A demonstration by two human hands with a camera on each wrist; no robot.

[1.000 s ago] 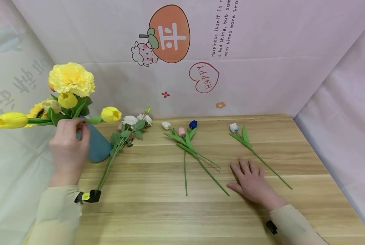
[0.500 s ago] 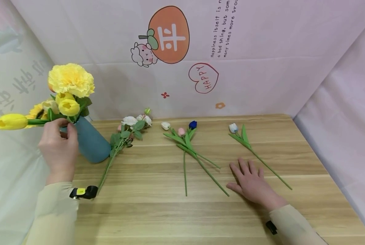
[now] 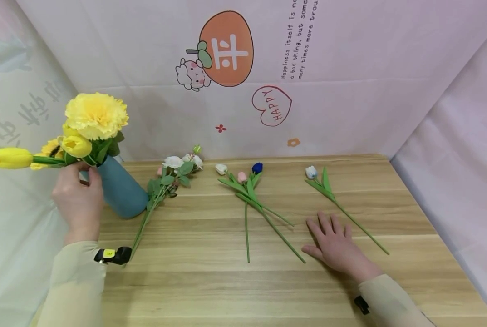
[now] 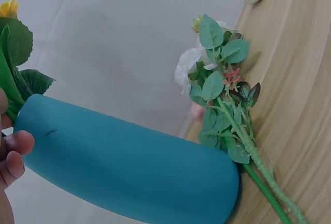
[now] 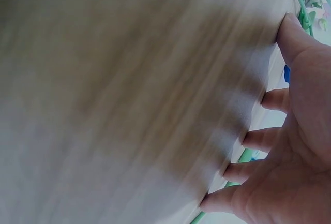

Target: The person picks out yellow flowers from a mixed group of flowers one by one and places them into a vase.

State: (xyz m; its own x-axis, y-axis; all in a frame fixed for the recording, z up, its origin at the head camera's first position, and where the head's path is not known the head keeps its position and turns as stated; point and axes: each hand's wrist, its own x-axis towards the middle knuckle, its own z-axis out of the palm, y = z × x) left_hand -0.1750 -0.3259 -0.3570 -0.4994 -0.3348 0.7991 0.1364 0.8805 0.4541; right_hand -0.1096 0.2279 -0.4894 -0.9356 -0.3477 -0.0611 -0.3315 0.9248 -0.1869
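At the mouth of the teal vase (image 3: 122,188), my left hand (image 3: 80,195) pinches the green stem of a yellow tulip (image 3: 76,146). In the left wrist view, its curled fingers (image 4: 18,144) lie against the vase's (image 4: 129,167) rim beside green leaves. A large yellow carnation (image 3: 97,116), a sunflower (image 3: 52,149) and another yellow tulip (image 3: 10,158) stick out of the vase. The stem ends inside it are hidden. My right hand (image 3: 335,245) rests on the table with fingers spread, holding nothing, near a pale blue tulip's stem (image 3: 359,225).
White roses (image 3: 174,161) on a leafy stem lie right of the vase. White (image 3: 221,169), pink (image 3: 242,176) and blue (image 3: 257,168) tulips lie crossed mid-table. The wooden table (image 3: 210,290) meets a printed cloth backdrop (image 3: 333,109) at the back.
My left hand has moved left and slightly down with the yellow tulip, whose head swung from the vase's right side to the left, below the carnation. The right hand stays put.
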